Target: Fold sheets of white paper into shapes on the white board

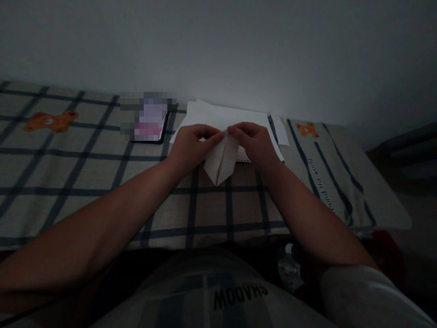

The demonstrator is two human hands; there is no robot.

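While both hands, left hand (191,146) and right hand (254,143), pinched the folded paper (221,159) at its top, keeping edges aligned between fingertips mattered most.

The phone (149,119) screen is blurred into blocks, unreadable. The left hand (191,148) and right hand (254,146) cover the folded paper's (221,161) upper edge and part of the paper stack (218,114). The cloth's (68,173) lettering is partly cut off by its fold. Things under the table edge are too dark to identify.
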